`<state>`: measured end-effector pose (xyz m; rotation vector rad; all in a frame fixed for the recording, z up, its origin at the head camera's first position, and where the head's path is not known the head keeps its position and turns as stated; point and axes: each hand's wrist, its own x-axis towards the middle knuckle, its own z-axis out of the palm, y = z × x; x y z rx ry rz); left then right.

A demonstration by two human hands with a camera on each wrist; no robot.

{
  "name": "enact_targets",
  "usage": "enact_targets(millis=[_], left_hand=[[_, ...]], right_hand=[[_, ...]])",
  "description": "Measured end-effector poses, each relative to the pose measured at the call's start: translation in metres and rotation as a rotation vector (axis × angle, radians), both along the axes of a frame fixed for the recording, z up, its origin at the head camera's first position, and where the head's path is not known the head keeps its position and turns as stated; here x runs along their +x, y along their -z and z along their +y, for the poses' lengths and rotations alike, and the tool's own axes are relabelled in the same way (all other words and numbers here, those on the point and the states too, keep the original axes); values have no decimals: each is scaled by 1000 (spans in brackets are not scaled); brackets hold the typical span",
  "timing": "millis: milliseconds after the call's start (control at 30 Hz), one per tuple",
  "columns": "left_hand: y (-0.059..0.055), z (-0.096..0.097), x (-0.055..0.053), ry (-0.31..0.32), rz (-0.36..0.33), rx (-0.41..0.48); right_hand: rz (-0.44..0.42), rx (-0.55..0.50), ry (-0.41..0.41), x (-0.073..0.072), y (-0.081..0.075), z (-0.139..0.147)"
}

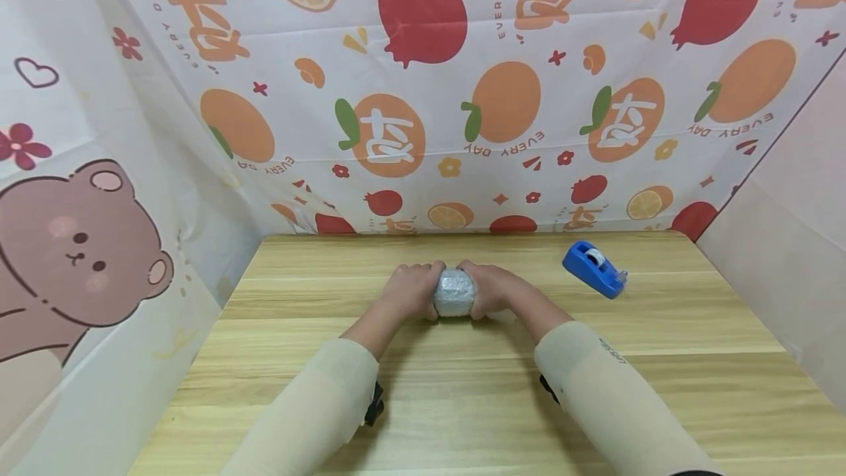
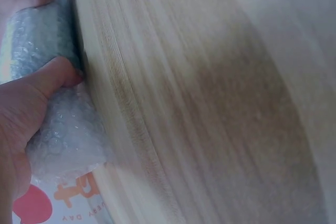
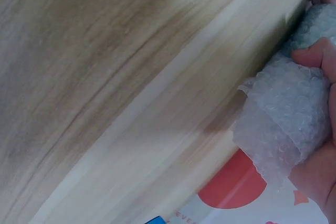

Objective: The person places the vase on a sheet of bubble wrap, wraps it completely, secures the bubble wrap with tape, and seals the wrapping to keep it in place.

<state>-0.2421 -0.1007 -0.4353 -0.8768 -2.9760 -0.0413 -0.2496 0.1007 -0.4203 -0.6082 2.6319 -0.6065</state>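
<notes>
A bundle in bubble wrap (image 1: 454, 292) lies at the middle of the table's far half, gripped from both sides. My left hand (image 1: 414, 291) holds its left end, and the left wrist view shows the thumb (image 2: 62, 72) pressed along the wrap. On the opposite end is my right hand (image 1: 490, 289), its thumb (image 3: 312, 55) laid over the bubble wrap in the right wrist view. Loose wrap (image 3: 270, 129) sticks out past the right hand, and more wrap (image 2: 73, 135) past the left. What the wrap encloses is hidden.
A blue tape dispenser (image 1: 595, 269) with a clear roll stands at the back right of the wooden table (image 1: 463, 395). A fruit-print cloth (image 1: 423, 167) hangs behind the table's far edge. Another cloth with a bear (image 1: 79, 241) hangs on the left.
</notes>
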Motion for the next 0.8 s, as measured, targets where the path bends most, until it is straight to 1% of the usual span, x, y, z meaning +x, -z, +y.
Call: enact_targets(millis=[133, 400, 500, 800], left_hand=[[0, 0, 1, 11, 16, -4], [0, 3, 3, 14, 9, -25], [0, 4, 3, 16, 2, -27], [-1, 5, 4, 23, 23, -54]], right_hand=[[-38, 6, -1, 0, -2, 1], [-120, -20, -22, -3, -5, 6], [-139, -31, -39, -4, -4, 9], [-181, -85, -61, -5, -1, 13]])
